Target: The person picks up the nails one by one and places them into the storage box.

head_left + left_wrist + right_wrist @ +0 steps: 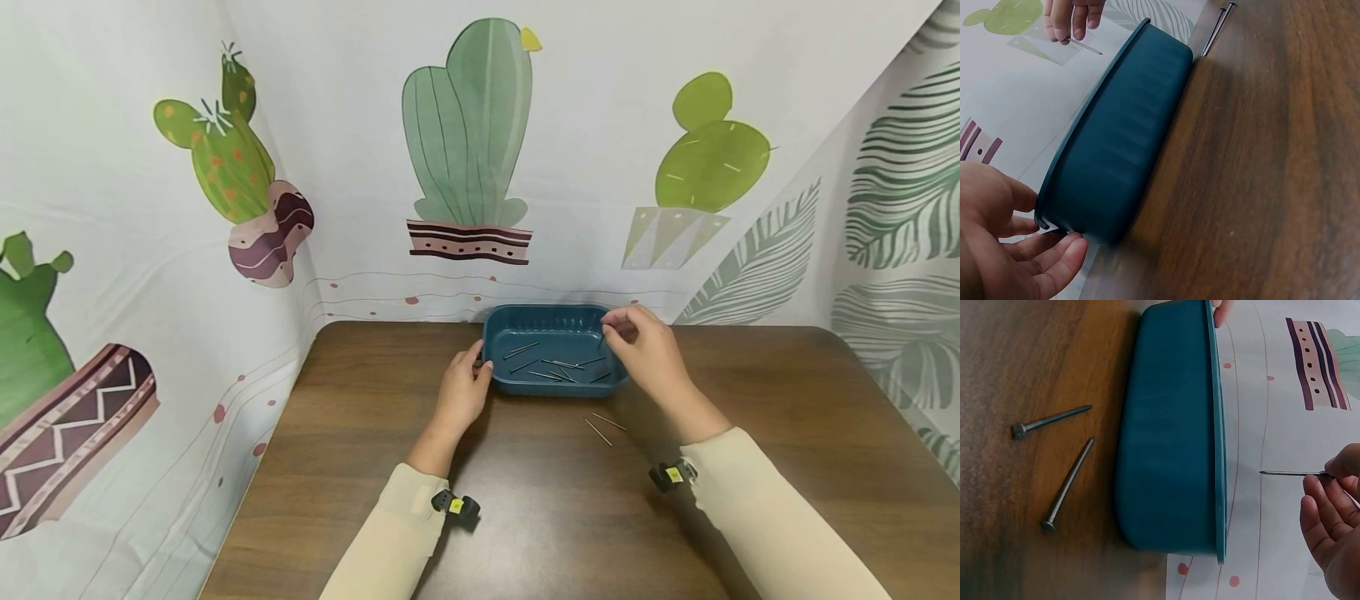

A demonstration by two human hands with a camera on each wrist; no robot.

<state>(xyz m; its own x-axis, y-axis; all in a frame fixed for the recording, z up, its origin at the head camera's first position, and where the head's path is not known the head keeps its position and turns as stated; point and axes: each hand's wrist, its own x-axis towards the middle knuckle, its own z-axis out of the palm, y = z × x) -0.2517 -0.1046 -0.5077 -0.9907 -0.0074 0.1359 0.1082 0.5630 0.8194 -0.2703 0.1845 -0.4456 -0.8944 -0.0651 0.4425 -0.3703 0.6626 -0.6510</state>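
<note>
A dark teal rectangular tray sits at the back of the table, with several metal nails scattered over its floor. My left hand holds the tray's left end, thumb and fingers at the rim. Above the right end of the tray, my right hand pinches one nail by its head end between thumb and fingers, its point reaching out past the fingertips. On the table just in front of the tray lie two more nails, side by side at an angle.
The brown wooden table meets a white cloth wall printed with cacti and leaves, close behind the tray. Both forearms wear light sleeves with small black wrist cameras.
</note>
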